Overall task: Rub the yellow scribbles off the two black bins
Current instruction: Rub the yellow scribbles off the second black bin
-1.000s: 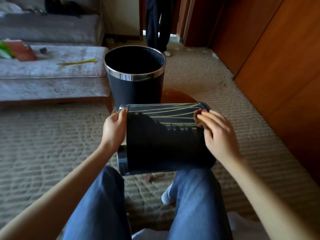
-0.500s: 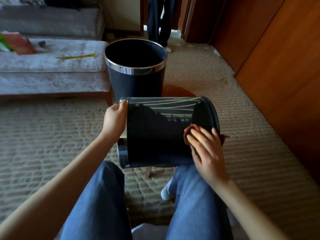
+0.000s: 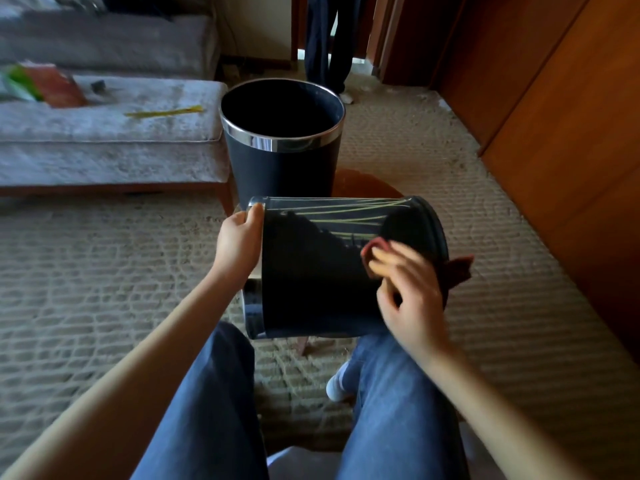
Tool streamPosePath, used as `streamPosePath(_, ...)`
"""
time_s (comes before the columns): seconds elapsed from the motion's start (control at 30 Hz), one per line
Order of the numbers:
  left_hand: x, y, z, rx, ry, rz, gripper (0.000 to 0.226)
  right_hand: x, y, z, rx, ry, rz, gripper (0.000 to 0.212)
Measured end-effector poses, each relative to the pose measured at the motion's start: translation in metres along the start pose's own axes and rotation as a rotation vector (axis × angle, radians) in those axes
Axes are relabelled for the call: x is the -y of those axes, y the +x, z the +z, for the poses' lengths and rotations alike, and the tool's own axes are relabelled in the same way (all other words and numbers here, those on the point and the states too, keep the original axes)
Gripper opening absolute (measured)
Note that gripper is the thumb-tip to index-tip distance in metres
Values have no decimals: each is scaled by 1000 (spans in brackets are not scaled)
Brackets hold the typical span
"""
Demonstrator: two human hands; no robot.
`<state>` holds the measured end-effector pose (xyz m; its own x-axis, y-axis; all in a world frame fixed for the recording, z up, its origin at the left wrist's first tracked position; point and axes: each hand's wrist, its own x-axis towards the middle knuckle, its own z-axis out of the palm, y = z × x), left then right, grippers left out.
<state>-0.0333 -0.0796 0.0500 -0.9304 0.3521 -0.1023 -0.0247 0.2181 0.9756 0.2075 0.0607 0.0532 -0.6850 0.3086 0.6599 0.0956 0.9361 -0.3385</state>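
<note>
The left hand (image 3: 240,242) closes its grip on the chrome rim of the black round bin (image 3: 311,289), which lies sideways on the knees. A second black bin (image 3: 280,168) stands upright behind. Thin yellow scribbles (image 3: 346,211) cross the lying bin's upper wall. The right hand (image 3: 408,296) holds a dark red cloth (image 3: 457,268) in its grip against that wall. The bin looks light, stiff and slippery, so I judge the rim is the best hold.

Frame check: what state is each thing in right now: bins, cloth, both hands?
lap bin: on its side at the knees, rim to the left.
yellow scribbles: on its upper side, not rubbed off.
floor bin: upright on the carpet, no marks visible.
cloth: pressed to the lap bin under the right hand.
left hand: grips the lap bin's rim.
right hand: holds the cloth, blurred.
</note>
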Motion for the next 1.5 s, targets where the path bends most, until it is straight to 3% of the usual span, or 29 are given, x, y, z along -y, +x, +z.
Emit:
streamPosePath(0.2,3,-5,-1,22,-37,-2,50,-2,-31,-3,110,-159,-298,35)
streamPosePath(0.3,4,-7,-2,17,-40,5,57,-11,14,-10,120,-237,-175,41)
streamPosePath(0.4,4,-10,-3,18,-26,20,44,-13,64,-10,130,-325,57,39)
streamPosePath(0.5,3,-9,-2,10,-4,24,43,-6,70,-2,98,-264,103,39)
streamPosePath(0.67,-4,-9,-2,35,6,14,46,25,-5,14,82,-85,-147,36)
streamPosePath(0.83,-3,-17,-3,32,-29,27,45,9,-14,9,149,-181,-488,27)
streamPosePath(1.0,2,-29,-3,1,-36,64,38,-2,47,5,76,-185,-287,33)
streamPosePath(1.2,4,-34,-3,-10,-36,64,59,16,51,14,47,-141,-114,32)
streamPosePath(1.37,-1,-30,-5,-8,2,75,65,30,-10,17,150,-79,-347,29)
streamPosePath(1.43,-1,-34,-5,-8,14,100,63,23,-12,12,184,-128,-502,25)
streamPosePath(1.5,1,-41,-6,-16,8,117,58,16,4,7,176,-156,-520,27)
